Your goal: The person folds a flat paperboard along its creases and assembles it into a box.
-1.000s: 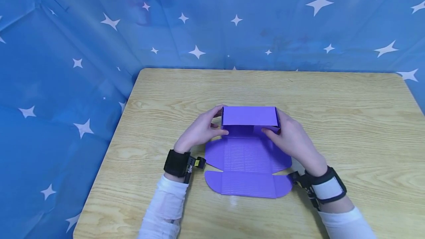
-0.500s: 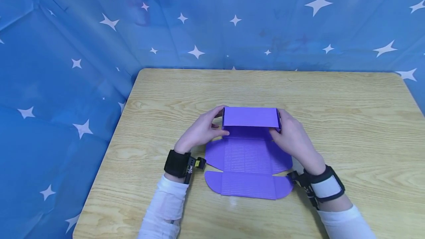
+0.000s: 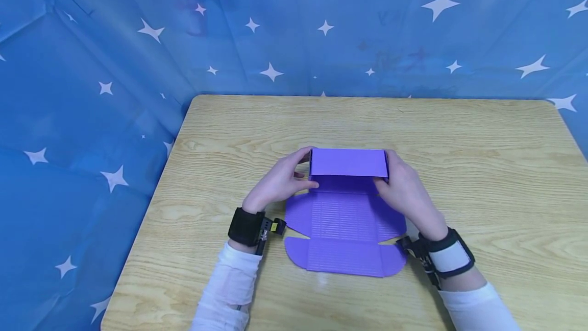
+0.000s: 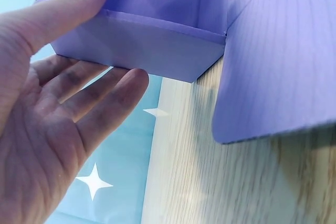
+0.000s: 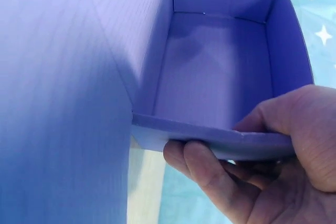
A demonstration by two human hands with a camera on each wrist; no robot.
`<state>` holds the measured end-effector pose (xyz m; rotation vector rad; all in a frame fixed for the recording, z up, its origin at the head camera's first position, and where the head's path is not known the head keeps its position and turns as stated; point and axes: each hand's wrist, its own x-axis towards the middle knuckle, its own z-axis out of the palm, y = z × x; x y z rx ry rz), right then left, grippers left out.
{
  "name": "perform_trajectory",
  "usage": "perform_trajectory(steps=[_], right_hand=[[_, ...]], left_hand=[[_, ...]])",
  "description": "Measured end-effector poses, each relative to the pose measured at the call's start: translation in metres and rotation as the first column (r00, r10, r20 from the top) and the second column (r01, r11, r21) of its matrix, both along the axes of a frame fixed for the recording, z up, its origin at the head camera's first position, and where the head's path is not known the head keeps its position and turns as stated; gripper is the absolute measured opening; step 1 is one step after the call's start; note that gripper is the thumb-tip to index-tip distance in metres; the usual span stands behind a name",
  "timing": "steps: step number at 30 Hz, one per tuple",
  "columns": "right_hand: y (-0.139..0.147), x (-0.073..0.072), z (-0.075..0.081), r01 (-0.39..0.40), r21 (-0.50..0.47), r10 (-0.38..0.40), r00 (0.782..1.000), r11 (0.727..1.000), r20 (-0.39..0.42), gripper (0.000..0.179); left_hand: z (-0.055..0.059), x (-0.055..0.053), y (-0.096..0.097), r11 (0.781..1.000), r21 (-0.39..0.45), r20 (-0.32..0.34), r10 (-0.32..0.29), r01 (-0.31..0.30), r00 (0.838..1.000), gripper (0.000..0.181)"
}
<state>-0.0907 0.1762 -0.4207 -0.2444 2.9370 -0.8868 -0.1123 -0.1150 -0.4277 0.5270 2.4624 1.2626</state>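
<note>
A purple cardboard box [image 3: 349, 162] stands on its side on the table, its hollow facing the person. Its unfolded lid [image 3: 344, 216], with side flaps, lies flat toward the near edge. At the box's left end my left hand [image 3: 285, 180] pinches the side wall, thumb inside and fingers outside; the left wrist view shows the fingers [image 4: 100, 98] under that wall. My right hand [image 3: 409, 190] grips the opposite end wall. In the right wrist view the right thumb [image 5: 278, 114] reaches over the rim into the bare inside [image 5: 210, 72], with fingers behind the wall.
The wood-grain table [image 3: 482, 167] extends on all sides of the box. Behind and to the left hangs a blue cloth [image 3: 294, 24] with white stars. Each wrist wears a black strap [image 3: 245, 226] with a small camera.
My right thumb has drawn back toward the right end wall, and an inner flap seen beside it earlier no longer shows. The box has shifted very slightly right; the left hand keeps its hold.
</note>
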Motion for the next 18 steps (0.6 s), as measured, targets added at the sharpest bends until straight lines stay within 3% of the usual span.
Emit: perform_trajectory(steps=[4, 8, 12, 18], right_hand=[[-0.001, -0.001, -0.002, 0.018, -0.002, -0.018, 0.999, 1.0, -0.033, 0.049], [0.002, -0.003, -0.001, -0.001, -0.016, 0.001, 1.0, 1.0, -0.015, 0.05], [0.014, -0.006, 0.001, -0.087, -0.089, 0.093, 0.994, 0.992, 0.064, 0.059], [0.037, -0.013, 0.001, -0.217, -0.243, 0.259, 0.953, 0.945, 0.157, 0.079]], left_hand=[[-0.001, 0.0, 0.002, 1.0, -0.011, -0.01, -0.005, 0.005, 1.0, 0.087], [-0.001, 0.001, 0.002, 1.0, 0.001, -0.009, -0.009, 0.009, 1.0, 0.086], [-0.001, 0.001, 0.002, 1.0, 0.026, 0.007, -0.008, 0.008, 1.0, 0.085], [0.0, 0.001, 0.002, 1.0, 0.025, 0.023, -0.001, 0.0, 1.0, 0.085]])
